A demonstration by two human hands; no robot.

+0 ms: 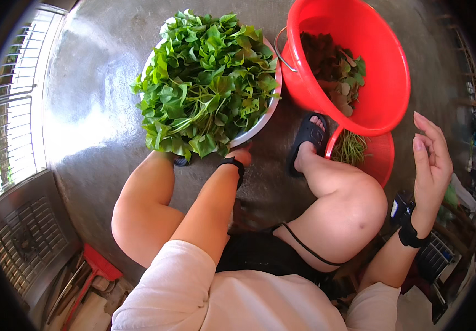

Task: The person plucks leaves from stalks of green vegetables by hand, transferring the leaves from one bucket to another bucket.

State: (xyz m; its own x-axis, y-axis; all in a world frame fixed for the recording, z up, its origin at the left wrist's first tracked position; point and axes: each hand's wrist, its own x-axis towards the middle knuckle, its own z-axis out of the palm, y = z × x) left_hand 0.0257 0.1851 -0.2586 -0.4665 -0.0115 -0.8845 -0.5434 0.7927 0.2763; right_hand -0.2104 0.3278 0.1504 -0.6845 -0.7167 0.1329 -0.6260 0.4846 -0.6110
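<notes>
A wide pale basin (pixel 272 105) stands on the floor before me, heaped with green leafy stems (pixel 209 82) that look like sweet potato leaves. My left hand (pixel 242 156) is at the near rim of the basin, under the edge of the leaves. Its fingers are mostly hidden, so I cannot tell whether it grips the rim. Raised at the right, my right hand (pixel 433 155) holds nothing, its thumb and fingers somewhat apart. Nearest to it is a large red plastic bucket (pixel 380 82), tilted, with darker leaves (pixel 341 74) inside.
A smaller red container (pixel 380 155) with thin green stems (pixel 349 148) sits partly beneath the bucket, beside my sandalled foot (pixel 310 136). A metal grille door (pixel 26 240) and a red broom (pixel 101 265) are at the left. Clutter, including a black crate (pixel 434 256), lies at the right.
</notes>
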